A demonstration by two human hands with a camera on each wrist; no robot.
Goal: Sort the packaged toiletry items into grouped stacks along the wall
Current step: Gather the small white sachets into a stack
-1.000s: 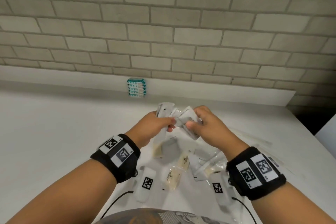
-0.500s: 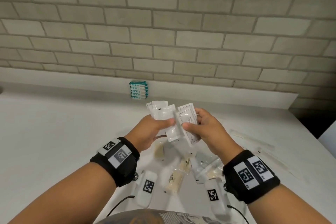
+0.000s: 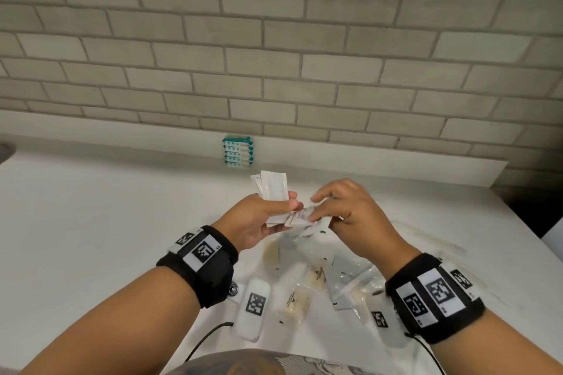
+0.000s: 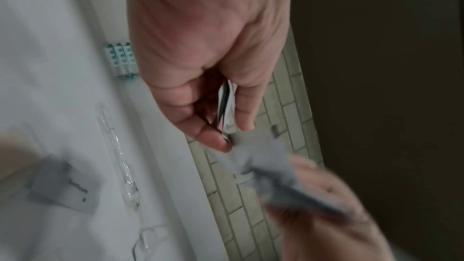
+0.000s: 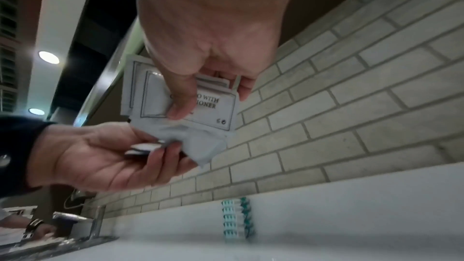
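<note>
Holding both hands together above the counter's [image 3: 91,222] middle, you've got a fan of white sachets [image 3: 272,189] pinched upright in your left hand [image 3: 259,222], long axis pointing at the back wall. Your right hand [image 3: 347,216] pinches more sachets [image 5: 208,110], lying flat and crosswise, their near end touching your left fingertips. The teal stack [image 3: 238,151] stands against the counter's back edge, just beyond your left hand, so that hand sits nearer for a set-down.

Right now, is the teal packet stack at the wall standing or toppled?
Standing. The teal packet stack sits squarely layered against the backsplash, untouched by either hand.
</note>
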